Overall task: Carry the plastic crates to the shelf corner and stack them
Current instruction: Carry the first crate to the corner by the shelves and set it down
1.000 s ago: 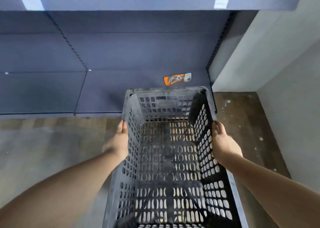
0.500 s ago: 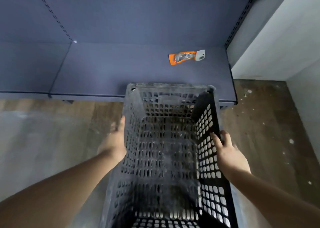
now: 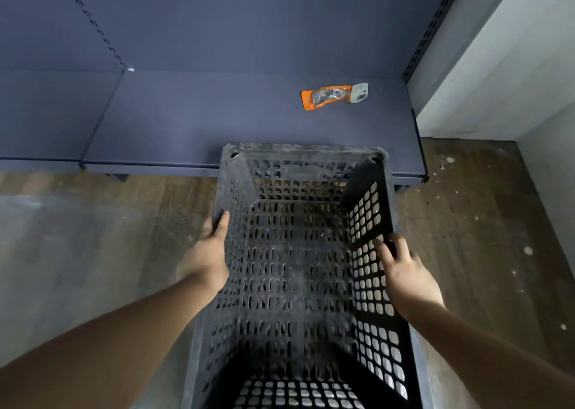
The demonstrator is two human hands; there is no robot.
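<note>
Reaching in from the lower left, left hand [image 3: 208, 253] lies flat along the outside of the crate's left wall, fingers straight and pressed to the rim, thumb on the upper edge. Between the forearms, black plastic crate [image 3: 298, 271], perforated on floor and walls, dusty grey inside. Long axis running away from the body toward the shelf [image 3: 193, 122], far short end pointing at the shelf's front lip and overlapping it in view; cannot tell whether that end rests on the lip or hangs just before it. Open top facing up toward the camera. Further right, right hand [image 3: 404, 268] spread over the right rim, fingers loosely splayed, fingertips [image 3: 380, 246] touching the holed wall, nothing pinched. Up on the dark blue shelf deck, well apart from the crate, orange packet [image 3: 326, 97] with a clear window lying flat, a small white tag [image 3: 360, 92] at its right end; print too small to read. At far right, pale wall [image 3: 513, 75] meeting the shelf end, speckled brown floor [image 3: 485, 237] below.
</note>
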